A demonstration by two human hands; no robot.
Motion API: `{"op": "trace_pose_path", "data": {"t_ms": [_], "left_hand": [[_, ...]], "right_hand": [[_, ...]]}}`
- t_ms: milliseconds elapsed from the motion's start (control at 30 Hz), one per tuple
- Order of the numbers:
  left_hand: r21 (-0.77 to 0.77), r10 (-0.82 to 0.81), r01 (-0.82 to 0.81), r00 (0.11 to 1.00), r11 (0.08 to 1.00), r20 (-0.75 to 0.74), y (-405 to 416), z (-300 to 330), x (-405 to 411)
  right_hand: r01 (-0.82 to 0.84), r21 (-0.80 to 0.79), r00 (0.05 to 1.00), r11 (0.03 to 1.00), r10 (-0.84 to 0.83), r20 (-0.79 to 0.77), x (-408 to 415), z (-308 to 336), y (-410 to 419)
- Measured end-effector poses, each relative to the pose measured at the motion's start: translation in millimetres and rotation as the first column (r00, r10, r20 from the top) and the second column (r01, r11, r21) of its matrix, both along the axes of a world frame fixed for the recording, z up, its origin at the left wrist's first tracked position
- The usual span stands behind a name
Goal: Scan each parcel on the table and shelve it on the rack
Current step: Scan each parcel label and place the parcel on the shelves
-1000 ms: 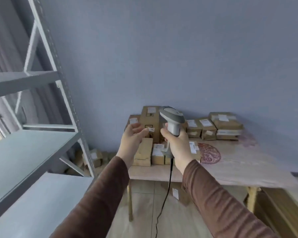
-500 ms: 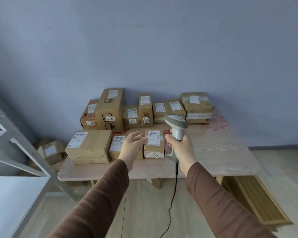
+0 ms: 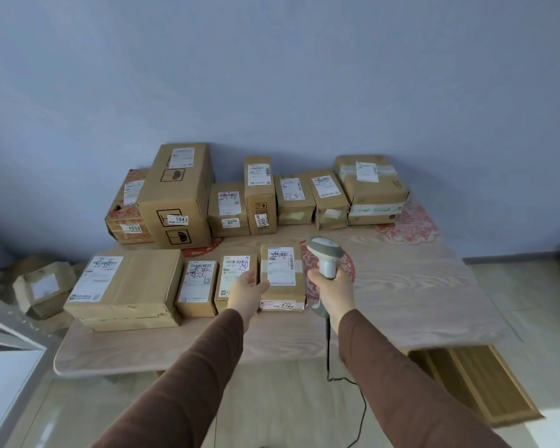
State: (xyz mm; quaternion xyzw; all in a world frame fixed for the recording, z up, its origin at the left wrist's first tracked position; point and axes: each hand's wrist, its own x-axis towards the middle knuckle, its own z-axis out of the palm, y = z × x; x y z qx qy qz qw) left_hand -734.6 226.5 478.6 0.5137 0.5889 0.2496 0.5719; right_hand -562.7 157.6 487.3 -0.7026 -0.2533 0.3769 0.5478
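Several brown cardboard parcels with white labels lie on a pale wooden table [image 3: 401,305]. The front row holds a wide flat parcel [image 3: 126,286], two small ones, and a taller parcel [image 3: 282,273] marked 5144. My left hand [image 3: 248,287] hovers open, palm up, in front of the small parcel [image 3: 235,279], just left of the 5144 parcel. My right hand [image 3: 332,291] grips the handle of a grey-white barcode scanner [image 3: 325,253], its head pointing left toward the parcels. A black cable hangs from it. The back row stands along the wall, with a tall box [image 3: 177,195] marked 1042.
A corner of the grey metal rack [image 3: 4,328] shows at the lower left. Loose boxes [image 3: 42,287] lie on the floor left of the table. A flat wooden frame [image 3: 479,383] rests on the floor under the table's right side. A blue wall stands behind.
The view has swung right from the rack to the table, and I am nearer the parcels. Both hands reach further over the front row.
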Motion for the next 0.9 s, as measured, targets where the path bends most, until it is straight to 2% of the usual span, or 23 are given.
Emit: {"op": "trace_pose_path", "data": {"t_ms": [200, 500, 700, 900], "left_hand": [[-0.046, -0.058, 0.054, 0.994, 0.998, -0.098, 39, -37, 18], [-0.145, -0.043, 0.034, 0.998, 0.989, -0.055, 50, -72, 42], [-0.259, 0.048, -0.043, 0.999, 0.965, 0.013, 48, -82, 64], [-0.213, 0.145, -0.120, 0.984, 0.970, 0.106, 26, -81, 87]], "right_hand": [[0.053, -0.118, 0.998, 0.992, -0.057, -0.031, 0, -57, 49], [0.059, -0.154, 0.990, 0.986, -0.077, -0.117, 21, -95, 72], [-0.020, -0.173, 0.987, 0.985, -0.008, -0.158, 38, -115, 68], [-0.089, -0.113, 0.979, 0.990, 0.066, -0.192, 60, -89, 54]]}}
